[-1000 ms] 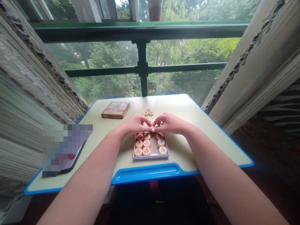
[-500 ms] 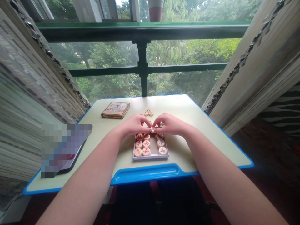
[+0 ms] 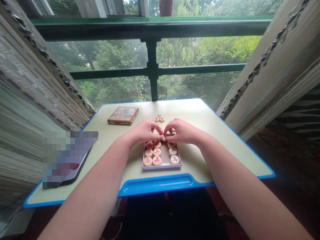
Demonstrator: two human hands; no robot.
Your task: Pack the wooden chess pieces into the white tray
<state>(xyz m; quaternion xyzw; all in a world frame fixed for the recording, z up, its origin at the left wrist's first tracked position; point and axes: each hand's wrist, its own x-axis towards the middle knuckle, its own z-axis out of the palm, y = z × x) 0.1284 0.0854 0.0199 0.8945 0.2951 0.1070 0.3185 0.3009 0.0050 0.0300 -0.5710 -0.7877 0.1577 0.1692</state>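
Over the far part of a shallow white box [image 3: 162, 167], my left hand [image 3: 144, 132] and my right hand [image 3: 184, 131] meet fingertip to fingertip. Both pinch one small round Chinese chess piece [image 3: 164, 137], whose marking is too small to read. Red-marked pieces [image 3: 157, 160] lie in two columns on the box's left side. Along its right wall runs a column of dark-marked pieces [image 3: 175, 160], with bare box floor between. My hands hide the far end of the box.
Beyond my hands, several loose chess pieces [image 3: 159, 117] lie on the pale table [image 3: 212, 156]. A flat brown box lid [image 3: 123, 115] rests at the back left. A phone-like device with a blurred screen [image 3: 72, 163] is at the left. A blue-edged tray groove [image 3: 157, 185] borders the front.
The view has shifted slightly downward. Both hands keep their pinch on the piece over the box, with barely any movement.
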